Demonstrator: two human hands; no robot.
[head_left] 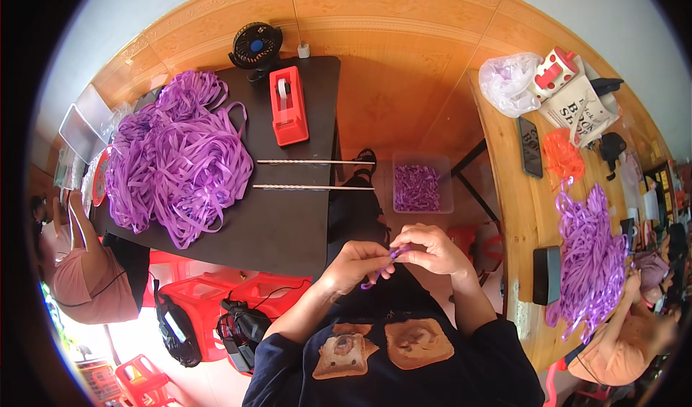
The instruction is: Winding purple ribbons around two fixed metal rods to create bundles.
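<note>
My left hand (358,261) and my right hand (432,249) meet in front of my chest, both pinching a short piece of purple ribbon (389,260) between the fingertips. One end of the ribbon hangs down below my left fingers. Just beyond my hands, on the floor, stands a clear plastic box (423,163) with several small purple ribbon pieces in it. A big heap of purple ribbon (176,158) lies on the black table (288,219) to my left.
A red tape dispenser (287,106), a small black fan (255,46) and two thin sticks (313,175) sit on the black table. A wooden table (515,212) on the right carries more purple ribbon (595,259), a phone, bags. People sit at both sides. Red stools stand below.
</note>
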